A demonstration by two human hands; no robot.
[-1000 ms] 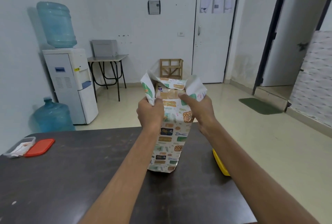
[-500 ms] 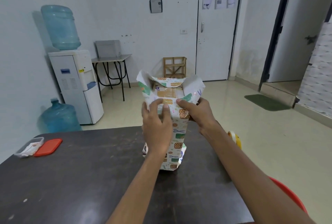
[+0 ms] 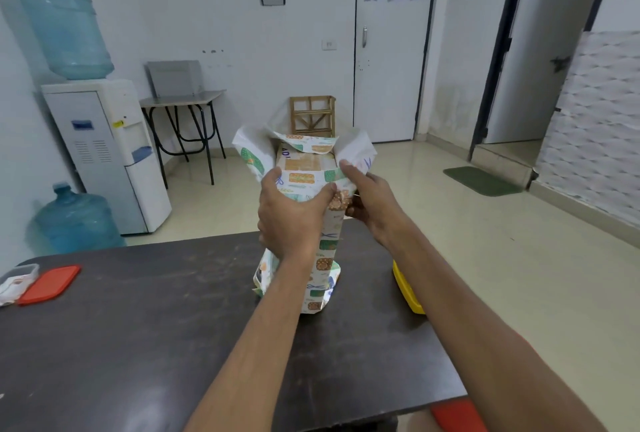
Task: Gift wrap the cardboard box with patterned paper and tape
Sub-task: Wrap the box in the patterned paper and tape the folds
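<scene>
Left hand (image 3: pixel 290 222) and right hand (image 3: pixel 371 204) grip patterned paper (image 3: pixel 326 267) atop the upright cardboard box (image 3: pixel 306 164); uneven pulling may tear or topple it.

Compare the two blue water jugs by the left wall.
The upper jug sits inverted, neck down, on the white dispenser. The floor jug stands upright, neck up, on the floor beside the dispenser. The upper jug looks paler and the floor jug a deeper blue. Both are large, translucent and blue.
</scene>
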